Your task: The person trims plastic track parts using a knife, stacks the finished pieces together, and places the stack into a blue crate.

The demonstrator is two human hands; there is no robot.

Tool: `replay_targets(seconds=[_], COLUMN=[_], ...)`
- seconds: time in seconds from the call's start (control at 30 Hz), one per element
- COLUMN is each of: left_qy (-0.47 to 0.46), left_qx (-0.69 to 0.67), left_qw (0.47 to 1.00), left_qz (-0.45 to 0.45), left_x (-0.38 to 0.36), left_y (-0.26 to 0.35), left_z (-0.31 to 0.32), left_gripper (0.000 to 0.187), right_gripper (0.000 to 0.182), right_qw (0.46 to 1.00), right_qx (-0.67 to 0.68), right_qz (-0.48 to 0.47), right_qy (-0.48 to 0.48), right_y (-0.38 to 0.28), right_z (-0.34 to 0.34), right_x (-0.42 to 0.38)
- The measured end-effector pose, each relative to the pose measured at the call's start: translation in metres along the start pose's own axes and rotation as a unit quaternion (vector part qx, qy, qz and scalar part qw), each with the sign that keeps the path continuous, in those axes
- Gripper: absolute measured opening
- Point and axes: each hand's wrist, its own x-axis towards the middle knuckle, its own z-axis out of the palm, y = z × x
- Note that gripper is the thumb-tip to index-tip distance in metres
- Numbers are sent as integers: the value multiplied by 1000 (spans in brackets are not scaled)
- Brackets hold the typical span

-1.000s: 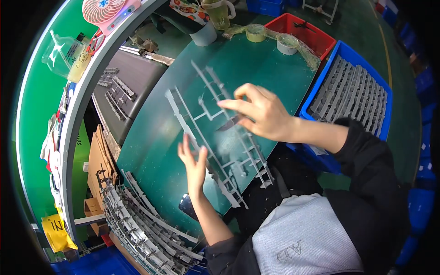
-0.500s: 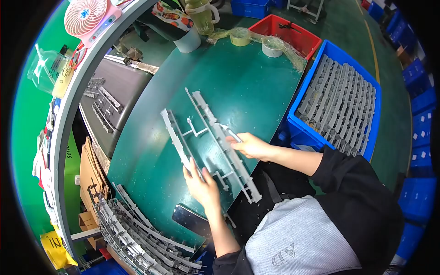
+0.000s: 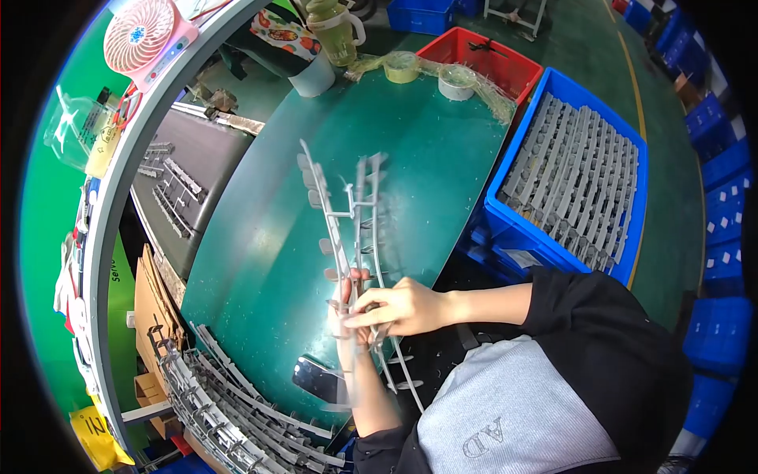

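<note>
A pair of long grey moulded plastic strips [image 3: 332, 221], joined by thin cross-pieces, is held up over the green table, tilted and partly motion-blurred. My left hand [image 3: 344, 304] is wrapped around the lower part of the strips. Across it reaches my right hand [image 3: 407, 306], fingers closed near the left fingers and against the strips; what lies inside its grip is hidden. A dark phone [image 3: 317, 379] lies on the table just below my left hand.
A blue bin [image 3: 493, 193] filled with rows of grey strips stands right. More strips [image 3: 237, 403] are stacked lower left. A conveyor [image 3: 213, 166] carries further strips. Tape rolls [image 3: 456, 82], a red bin [image 3: 517, 75] and a jug [image 3: 332, 35] are at the back.
The strips have turned edge-on and shifted toward my body. My right hand has moved left and down from the right strip to meet my left hand.
</note>
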Motion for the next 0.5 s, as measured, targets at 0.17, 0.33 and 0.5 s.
replay_targets(seconds=[0.17,0.33,0.5], left_qy=[-104,43,18], left_qx=[-42,270,437], left_qw=[990,962,896], left_qz=[-89,20,83], left_x=[-19,-52,-61], left_y=[-7,-14,-18], left_z=[1,35,45], left_gripper=[17,15,15], right_gripper=[14,11,23], right_qw=[893,977,958], right_qx=[297,-67,-165], right_qz=[236,178,147], right_qy=[243,99,-180], right_y=[18,36,13], right_z=[-25,-62,-138], right_x=[17,18,36])
